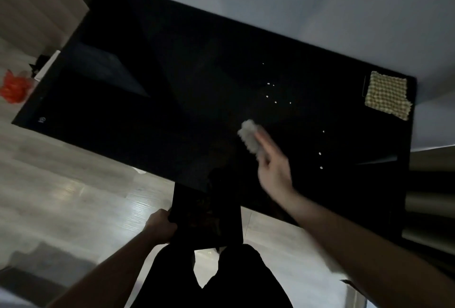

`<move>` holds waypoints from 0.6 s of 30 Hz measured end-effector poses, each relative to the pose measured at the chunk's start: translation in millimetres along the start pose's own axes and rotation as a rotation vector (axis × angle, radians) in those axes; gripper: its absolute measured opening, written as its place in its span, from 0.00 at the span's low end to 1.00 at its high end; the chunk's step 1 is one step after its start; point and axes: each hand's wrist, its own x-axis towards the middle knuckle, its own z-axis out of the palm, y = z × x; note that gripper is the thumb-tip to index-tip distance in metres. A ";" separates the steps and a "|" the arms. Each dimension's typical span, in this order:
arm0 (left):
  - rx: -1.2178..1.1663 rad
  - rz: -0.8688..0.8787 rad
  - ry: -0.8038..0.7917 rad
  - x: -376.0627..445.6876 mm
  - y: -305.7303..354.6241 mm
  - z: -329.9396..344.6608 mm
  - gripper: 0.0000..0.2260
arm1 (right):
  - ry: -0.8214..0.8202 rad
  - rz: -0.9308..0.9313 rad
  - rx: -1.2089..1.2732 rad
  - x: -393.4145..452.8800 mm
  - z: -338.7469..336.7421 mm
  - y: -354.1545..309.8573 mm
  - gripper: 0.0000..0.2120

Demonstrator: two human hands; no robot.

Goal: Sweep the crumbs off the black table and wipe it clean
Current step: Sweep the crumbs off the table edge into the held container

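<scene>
Right hand on the tabletop with a pale wad; left hand holding a dark tray at the near edge.

Your right hand (272, 169) reaches over the black table (147, 100), fingers closed around a pale grey wad (250, 135) that sits on the surface; the hand is motion-blurred, so the exact grip is unclear. Your left hand (160, 227) is clamped on the left side of a dark tray-like object (209, 216) held against the table's near edge, just below the top. Crumbs lie loose on the table: one scatter (270, 93) beyond the wad, another line (320, 153) to its right. A yellow checked cloth (386, 94) lies flat in the far right corner, well apart from the hand. On the pale wood floor (61, 184) to the left, something orange (13, 87), blurred.
</scene>
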 end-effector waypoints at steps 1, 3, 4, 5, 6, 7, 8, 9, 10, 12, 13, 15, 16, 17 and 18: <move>0.000 -0.003 0.003 -0.4 0.9 0.5 0.07 | 0.043 0.030 -0.073 24.4 -12.3 8.3 0.32; 0.002 0.003 0.018 -1.9 2.9 1.1 0.04 | 0.106 0.103 -0.194 71.7 -35.0 26.3 0.31; -0.002 0.004 0.031 -1.9 4.0 0.9 0.04 | 0.132 0.130 -0.238 93.2 -45.5 34.0 0.30; -0.011 0.001 0.045 -1.5 4.6 1.0 0.04 | 0.155 0.154 -0.281 112.3 -55.1 41.4 0.29; -0.020 -0.004 0.055 -1.5 5.4 1.5 0.04 | 0.173 0.171 -0.328 129.0 -63.7 48.1 0.28; -0.032 -0.005 0.064 -1.1 6.3 2.5 0.05 | 0.181 0.185 -0.369 143.4 -70.2 53.9 0.28; -0.043 -0.009 0.070 -0.4 6.4 3.8 0.05 | 0.175 0.195 -0.397 155.8 -74.6 59.0 0.27; -0.051 -0.013 0.073 0.4 6.0 5.5 0.06 | 0.153 0.211 -0.417 165.8 -76.2 63.4 0.27; -0.058 -0.019 0.072 1.1 5.4 7.1 0.06 | 0.114 0.233 -0.436 172.9 -75.2 67.5 0.26; -0.080 -0.025 0.069 3.2 3.1 10.5 0.07 | 0.043 0.253 -0.488 177.8 -66.7 70.3 0.28; -0.086 -0.024 0.068 4.3 2.0 11.7 0.08 | 0.032 0.245 -0.516 176.2 -59.5 70.5 0.30; -0.087 -0.029 0.065 5.2 0.8 13.5 0.09 | 0.011 0.197 -0.581 162.1 -41.9 66.1 0.33; -0.089 -0.033 0.059 4.7 0.4 14.0 0.10 | -0.017 0.150 -0.607 150.0 -31.8 63.5 0.34; -0.088 -0.034 0.051 4.9 -0.4 14.4 0.12 | -0.046 0.092 -0.611 135.8 -21.4 60.6 0.33; -0.084 -0.032 0.044 5.2 -1.5 14.5 0.14 | -0.074 0.040 -0.594 119.5 -11.0 57.6 0.32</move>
